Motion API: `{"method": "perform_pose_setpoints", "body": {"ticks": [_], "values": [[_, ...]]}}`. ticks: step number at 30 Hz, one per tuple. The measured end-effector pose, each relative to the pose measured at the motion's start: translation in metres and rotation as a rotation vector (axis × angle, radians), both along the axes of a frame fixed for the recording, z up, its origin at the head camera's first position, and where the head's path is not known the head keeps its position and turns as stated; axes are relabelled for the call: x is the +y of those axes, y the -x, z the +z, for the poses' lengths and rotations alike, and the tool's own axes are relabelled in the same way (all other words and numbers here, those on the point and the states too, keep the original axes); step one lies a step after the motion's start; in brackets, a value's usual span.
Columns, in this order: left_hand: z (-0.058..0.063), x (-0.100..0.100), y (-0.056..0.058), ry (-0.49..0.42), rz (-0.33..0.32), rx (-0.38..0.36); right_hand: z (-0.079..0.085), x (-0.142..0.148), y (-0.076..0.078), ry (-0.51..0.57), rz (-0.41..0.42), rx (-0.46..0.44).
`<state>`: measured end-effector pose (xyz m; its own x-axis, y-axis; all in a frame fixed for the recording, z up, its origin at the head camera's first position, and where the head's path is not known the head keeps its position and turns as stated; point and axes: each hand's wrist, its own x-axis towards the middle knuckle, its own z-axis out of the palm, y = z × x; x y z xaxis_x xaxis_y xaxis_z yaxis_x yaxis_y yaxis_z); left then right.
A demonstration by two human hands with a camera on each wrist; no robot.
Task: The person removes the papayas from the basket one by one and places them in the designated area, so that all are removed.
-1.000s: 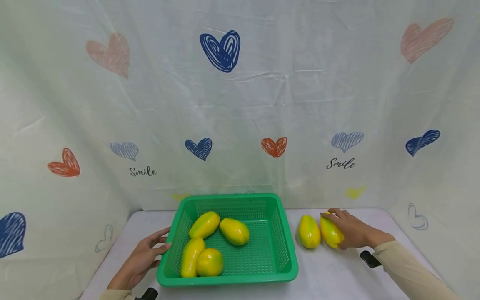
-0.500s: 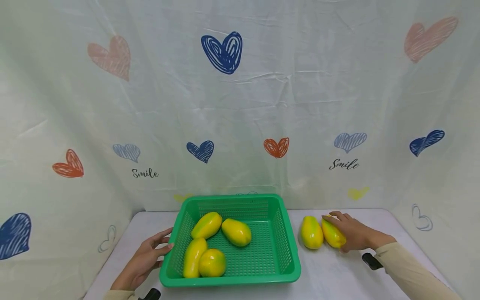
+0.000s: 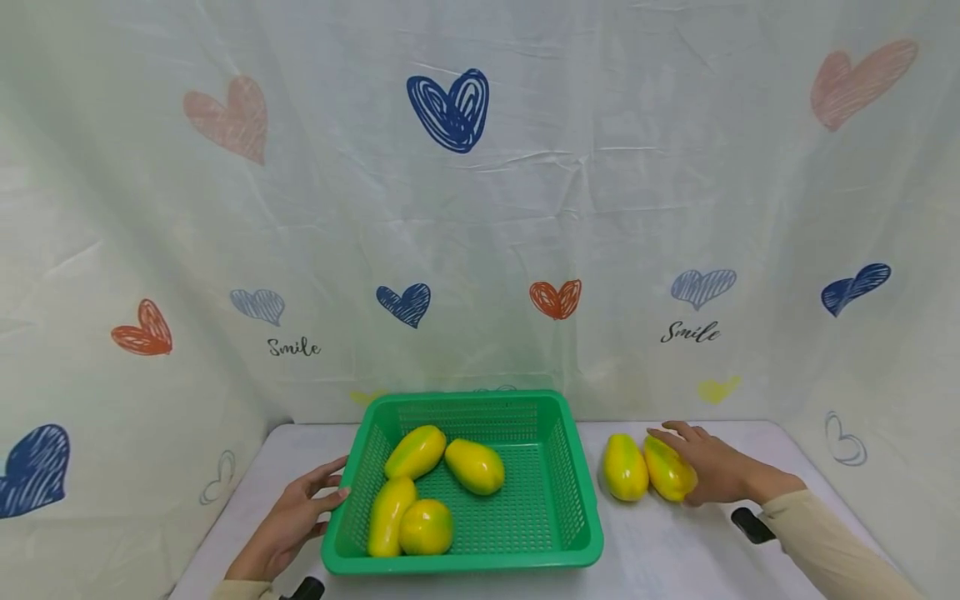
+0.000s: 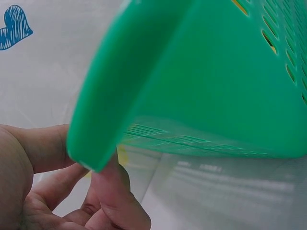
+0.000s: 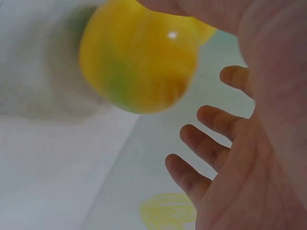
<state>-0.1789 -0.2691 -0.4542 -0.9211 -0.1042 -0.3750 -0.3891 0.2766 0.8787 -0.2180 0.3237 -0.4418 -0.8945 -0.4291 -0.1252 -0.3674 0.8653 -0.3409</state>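
Note:
In the head view, a green plastic basket (image 3: pixel 525 562) stands in the middle, holding several glossy yellow fruits, among them a papaya-like one (image 3: pixel 475 467). My left hand (image 3: pixel 288 521) grips the basket's left rim; in the left wrist view the thumb and fingers lie on either side of the green rim (image 4: pixel 120 81). Right of the basket, two yellow-green papayas lie side by side, the left papaya (image 3: pixel 626 467) and the right papaya (image 3: pixel 670 468). My right hand (image 3: pixel 716 467) is at the right papaya. In the right wrist view its fingers (image 5: pixel 211 143) are spread, apart from the papaya (image 5: pixel 139 62), which the thumb partly covers.
The white-covered table (image 3: pixel 675 554) ends at a hanging white sheet (image 3: pixel 480 208) printed with hearts and "Smile". The sheet also rises at both sides. A round yellow fruit (image 3: pixel 426 527) and a long yellow one (image 3: pixel 392 517) sit at the basket's front left.
My right hand has drawn slightly to the right, and more of the right papaya shows. The left hand keeps its place on the basket. The head view has shifted a little.

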Motion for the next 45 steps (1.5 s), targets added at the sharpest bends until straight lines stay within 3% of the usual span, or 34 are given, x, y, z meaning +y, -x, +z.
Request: {"method": "perform_pose_setpoints", "body": {"ticks": [11, 20, 29, 45], "values": [[-0.002, -0.002, -0.001, -0.006, -0.007, 0.012, 0.038, -0.027, -0.015, 0.029, 0.156, 0.180], [-0.001, 0.000, -0.001, -0.004, -0.001, 0.006, 0.064, -0.060, -0.025, 0.016, 0.239, 0.242], [-0.002, 0.000, -0.001, -0.012, 0.003, 0.005, 0.073, -0.085, -0.026, 0.002, 0.314, 0.302], [0.000, 0.000, -0.001, -0.019, 0.015, 0.001, 0.076, -0.121, -0.021, -0.039, 0.406, 0.311]]}}
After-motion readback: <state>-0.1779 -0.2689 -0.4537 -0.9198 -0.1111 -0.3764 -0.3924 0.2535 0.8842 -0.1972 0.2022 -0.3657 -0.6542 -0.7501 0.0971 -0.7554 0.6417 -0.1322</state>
